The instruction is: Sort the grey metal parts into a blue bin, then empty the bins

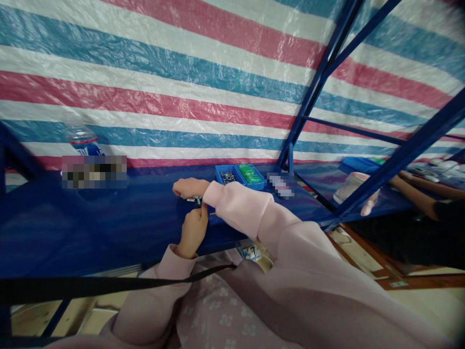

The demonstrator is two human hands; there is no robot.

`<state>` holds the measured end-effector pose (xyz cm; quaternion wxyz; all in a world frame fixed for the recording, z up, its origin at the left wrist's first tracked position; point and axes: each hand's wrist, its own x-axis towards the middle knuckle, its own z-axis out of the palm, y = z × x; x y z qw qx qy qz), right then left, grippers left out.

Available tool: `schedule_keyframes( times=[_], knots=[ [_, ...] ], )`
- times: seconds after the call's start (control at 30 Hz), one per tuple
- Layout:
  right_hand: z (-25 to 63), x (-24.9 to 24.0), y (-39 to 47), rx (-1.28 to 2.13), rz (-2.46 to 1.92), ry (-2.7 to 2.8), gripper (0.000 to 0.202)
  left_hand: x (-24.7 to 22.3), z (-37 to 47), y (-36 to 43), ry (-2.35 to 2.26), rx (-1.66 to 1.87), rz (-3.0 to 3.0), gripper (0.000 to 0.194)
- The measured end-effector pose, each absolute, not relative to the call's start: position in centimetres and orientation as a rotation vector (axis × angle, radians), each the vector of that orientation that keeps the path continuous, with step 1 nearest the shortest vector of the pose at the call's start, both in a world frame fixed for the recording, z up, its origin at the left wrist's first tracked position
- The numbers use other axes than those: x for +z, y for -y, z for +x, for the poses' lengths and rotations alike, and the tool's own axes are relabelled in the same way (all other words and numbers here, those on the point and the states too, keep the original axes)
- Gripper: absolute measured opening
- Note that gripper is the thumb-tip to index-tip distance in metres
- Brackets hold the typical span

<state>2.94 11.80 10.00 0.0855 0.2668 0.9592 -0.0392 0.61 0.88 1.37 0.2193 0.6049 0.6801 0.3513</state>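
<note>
My left hand (193, 231) is closed just above the blue bench, its thumb up against a small shiny metal part (196, 199) with a dark section. My right hand (189, 187) reaches across above it, fingers curled down and mostly hidden by the back of the hand. The metal part shows between the two hands; its exact kind is too small to tell. Behind my right wrist sits a blue divided bin (256, 186). One compartment holds small metal pieces (228, 178), the other green plastic packets (248, 173).
A plastic bottle (83, 140) stands at the back left of the blue bench (109, 228). Blue metal posts (308, 104) rise at the right before a striped tarp (189, 63). Further right are a co-worker's arms (417, 191) and a whitish container (350, 186).
</note>
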Motion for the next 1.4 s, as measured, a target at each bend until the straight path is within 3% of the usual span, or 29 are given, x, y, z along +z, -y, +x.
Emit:
schedule_keyframes(
  times=[0.6,0.97,1.1,1.4],
  knots=[
    [1.2,8.3,-11.3,-0.827,0.568,-2.850,0.022,1.1,0.6,-1.0,-1.858,1.017,1.655,0.051],
    [1.4,8.8,-10.9,-0.389,0.693,-2.845,0.011,1.2,0.6,-1.0,-1.890,0.948,1.641,0.049],
    [1.3,8.6,-10.6,-0.297,0.666,-2.929,0.020,1.1,0.6,-1.0,-1.889,0.952,1.663,0.046],
    [0.8,8.2,-10.2,-0.425,0.485,-2.953,0.001,1.2,0.5,-1.0,-1.900,0.939,1.690,0.039]
  ],
)
